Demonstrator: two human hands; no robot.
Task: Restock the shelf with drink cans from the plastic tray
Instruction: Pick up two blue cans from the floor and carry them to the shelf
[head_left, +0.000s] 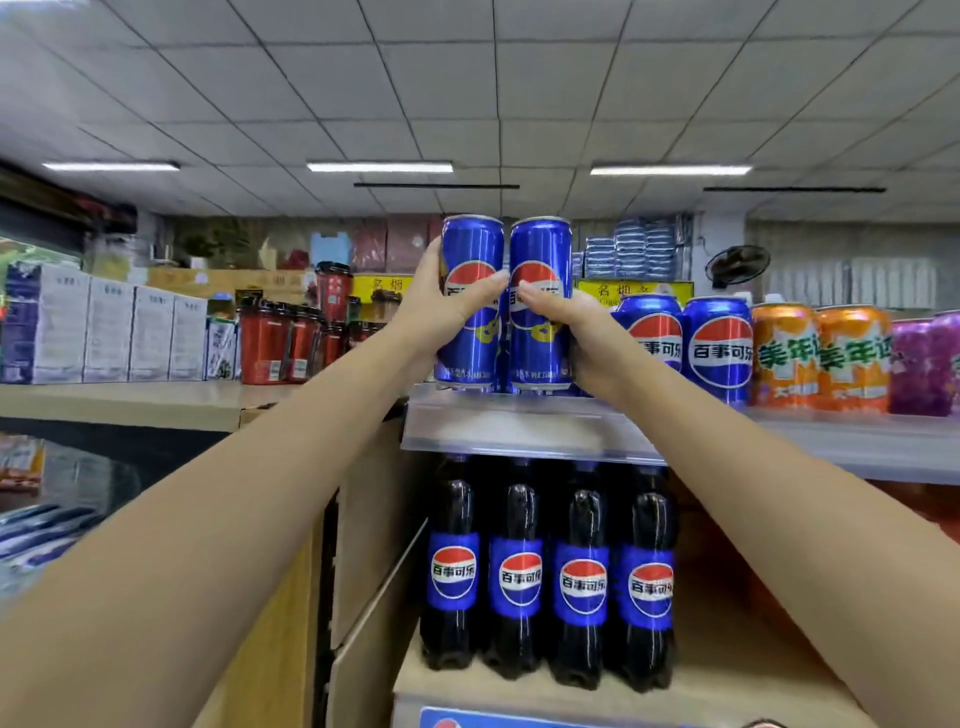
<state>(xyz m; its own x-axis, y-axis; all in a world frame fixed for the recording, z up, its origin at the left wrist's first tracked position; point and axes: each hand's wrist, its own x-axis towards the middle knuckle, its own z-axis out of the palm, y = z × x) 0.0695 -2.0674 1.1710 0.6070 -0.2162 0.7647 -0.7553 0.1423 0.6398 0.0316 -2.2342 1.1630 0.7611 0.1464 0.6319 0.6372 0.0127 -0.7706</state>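
Gripping one tall blue can each, your left hand (444, 306) wrapped the left can (470, 301) and your right hand (582, 338) wrapped the right can (540, 304), both upright, side by side and nearly touching at the front edge of the top shelf (519, 423). Their bases looked seated on it or just above (contact unclear). Releasing too near that lip could tip a can forward; a hard push back might knock the shorter cans (719, 348) just beside. Both arms reached up and forward, nearly straight, thumbs facing you. No tray showed.
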